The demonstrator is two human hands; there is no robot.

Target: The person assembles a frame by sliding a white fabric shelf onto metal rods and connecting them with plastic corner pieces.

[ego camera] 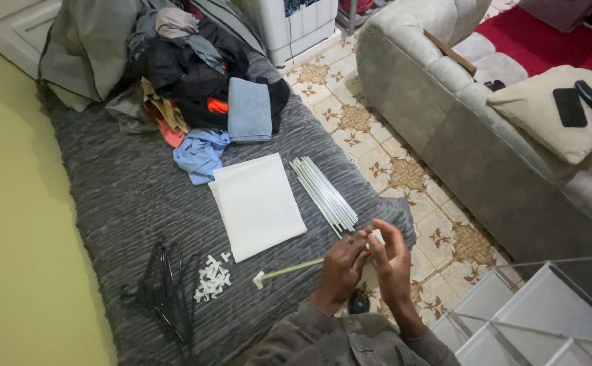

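My left hand (340,266) grips one end of a thin white rod (289,270) that reaches left over the grey bed cover and ends in a small white plastic connector (259,278). My right hand (391,255) is closed around a small white piece (377,236) at the rod's near end, touching the left hand. A bundle of white rods (323,193) lies just above the hands, beside a stack of white fabric panels (256,203). A heap of small white connectors (212,278) lies on the cover to the left.
Black clothes hangers (166,291) lie at the bed's (119,196) lower left. A pile of clothes (194,74) fills the bed's far end. A grey sofa (458,129) with a cushion stands right across a patterned tile floor (404,176). A partly built white frame shelf (526,312) stands bottom right.
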